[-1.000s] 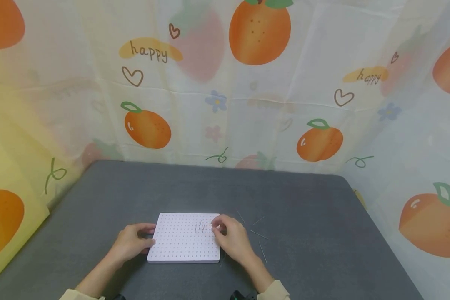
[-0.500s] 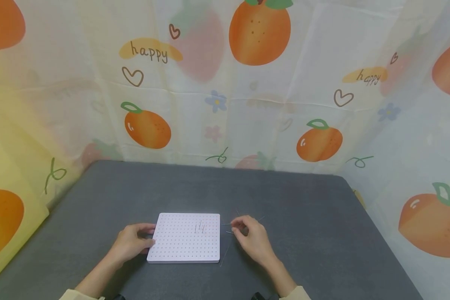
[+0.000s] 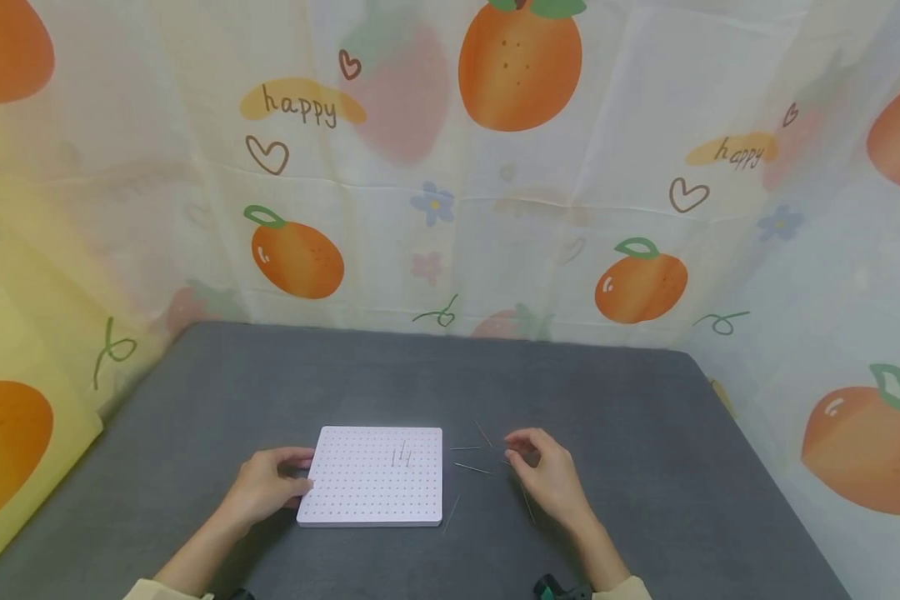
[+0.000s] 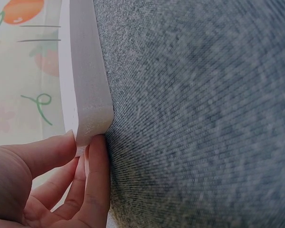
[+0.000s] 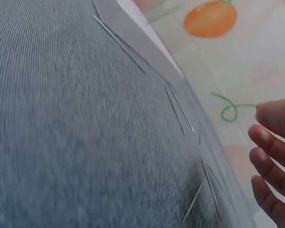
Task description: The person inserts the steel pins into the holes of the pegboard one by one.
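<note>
A white pegboard (image 3: 369, 492) with rows of small holes lies on the table. Several thin metal pins (image 3: 401, 452) stand upright in its upper right part. My left hand (image 3: 262, 485) grips the board's left edge; in the left wrist view its thumb lies on the top face and the fingers are against the side. To the right of the board is my right hand (image 3: 547, 473), above the table with fingers loosely bent. Nothing shows between its fingers (image 5: 268, 159) in the right wrist view. Loose metal pins (image 3: 472, 468) lie between board and right hand, some partly hidden by it.
Another loose pin (image 3: 452, 512) lies near the board's lower right corner, and one more pin (image 3: 483, 433) is farther back. The dark grey table (image 3: 420, 375) extends around the board. A fruit-printed curtain (image 3: 510, 233) hangs behind the table.
My right hand has moved rightward from the board's right edge, uncovering loose pins beside the board and covering others. My left hand and the board hold still.
</note>
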The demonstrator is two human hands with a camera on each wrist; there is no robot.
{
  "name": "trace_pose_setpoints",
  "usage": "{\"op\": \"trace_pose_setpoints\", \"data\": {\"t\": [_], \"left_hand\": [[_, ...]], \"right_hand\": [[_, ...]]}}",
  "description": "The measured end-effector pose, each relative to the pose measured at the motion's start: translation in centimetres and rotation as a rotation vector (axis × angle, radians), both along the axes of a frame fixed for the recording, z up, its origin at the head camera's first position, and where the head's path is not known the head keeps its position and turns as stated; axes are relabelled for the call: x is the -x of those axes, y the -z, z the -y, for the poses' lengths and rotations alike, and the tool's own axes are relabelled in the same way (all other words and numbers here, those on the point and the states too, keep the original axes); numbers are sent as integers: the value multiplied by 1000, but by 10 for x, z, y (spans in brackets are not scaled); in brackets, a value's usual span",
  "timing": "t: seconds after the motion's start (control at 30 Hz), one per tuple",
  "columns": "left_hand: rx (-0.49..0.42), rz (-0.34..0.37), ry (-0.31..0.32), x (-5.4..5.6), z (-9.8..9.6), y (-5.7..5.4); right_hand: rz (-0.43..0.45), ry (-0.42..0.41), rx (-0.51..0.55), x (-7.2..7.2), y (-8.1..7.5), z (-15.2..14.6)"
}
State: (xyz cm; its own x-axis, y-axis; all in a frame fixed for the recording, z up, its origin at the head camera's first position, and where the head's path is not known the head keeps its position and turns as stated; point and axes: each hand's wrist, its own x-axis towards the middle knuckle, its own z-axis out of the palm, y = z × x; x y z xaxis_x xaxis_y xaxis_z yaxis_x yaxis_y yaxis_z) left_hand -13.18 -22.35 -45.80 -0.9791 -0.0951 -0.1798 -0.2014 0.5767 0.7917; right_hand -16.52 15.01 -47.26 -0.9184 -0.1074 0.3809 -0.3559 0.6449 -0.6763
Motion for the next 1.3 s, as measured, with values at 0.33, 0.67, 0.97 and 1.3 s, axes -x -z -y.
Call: {"op": "trace_pose_setpoints", "data": {"t": [0.33,0.67,0.97,1.3], "left_hand": [[-6,-3,-8,1,-1,-1],[-5,2,-13,0,-2,-2],[-2,7,-5,0,-1,-3],[3,17,-14,-1,-2,-3]], "right_hand": [[41,42,-70,3,11,-12],[138,29,-165,3,13,-15],[134,26,-225,3,16,-14],[106,36,-312,6,19,-12]]}}
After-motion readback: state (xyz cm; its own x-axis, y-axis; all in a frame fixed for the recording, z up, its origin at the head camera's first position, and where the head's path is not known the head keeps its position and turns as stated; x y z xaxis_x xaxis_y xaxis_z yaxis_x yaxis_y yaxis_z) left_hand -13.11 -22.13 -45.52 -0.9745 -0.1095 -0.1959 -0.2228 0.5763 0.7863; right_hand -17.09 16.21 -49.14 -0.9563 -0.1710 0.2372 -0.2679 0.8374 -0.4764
